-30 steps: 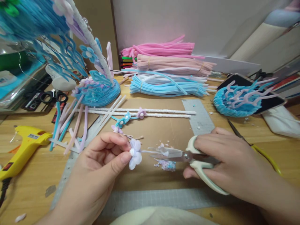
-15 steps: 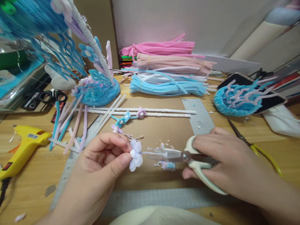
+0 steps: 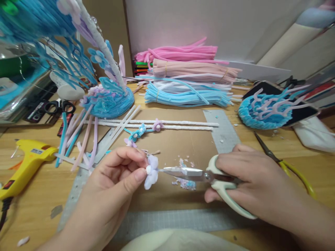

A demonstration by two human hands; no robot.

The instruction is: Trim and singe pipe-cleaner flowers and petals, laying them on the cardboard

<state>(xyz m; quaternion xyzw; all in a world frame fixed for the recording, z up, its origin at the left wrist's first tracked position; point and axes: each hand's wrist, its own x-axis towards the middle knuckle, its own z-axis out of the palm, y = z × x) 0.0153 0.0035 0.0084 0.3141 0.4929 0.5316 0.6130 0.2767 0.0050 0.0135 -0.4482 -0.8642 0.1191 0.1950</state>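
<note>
Between thumb and fingers my left hand (image 3: pixel 115 190) pinches a pale lilac pipe-cleaner flower (image 3: pixel 151 174), its thin stem pointing right. My right hand (image 3: pixel 251 184) has its fingers through the pale green handles of a pair of scissors (image 3: pixel 191 173). The blades are nearly closed, with their tips at the flower's stem. Below the blades, fuzz clippings (image 3: pixel 187 184) in lilac, pink and blue lie on the brown cardboard (image 3: pixel 180 144). Beyond my left hand, small blue and lilac flowers (image 3: pixel 136 135) sit on a stem, beside two long white pipe cleaners (image 3: pixel 188 127).
A yellow glue gun (image 3: pixel 28 164) lies at the left. Behind it stands a blue pipe-cleaner sculpture (image 3: pixel 112 101). Bundled pipe cleaners (image 3: pixel 188 96) are stacked at the back. At right are a blue fringed piece (image 3: pixel 264 111), a phone (image 3: pixel 306 111) and yellow-handled scissors (image 3: pixel 295 174).
The scissor blades have closed from slightly apart around the stem. The flower has tilted a little in my left hand, and less of its stem shows.
</note>
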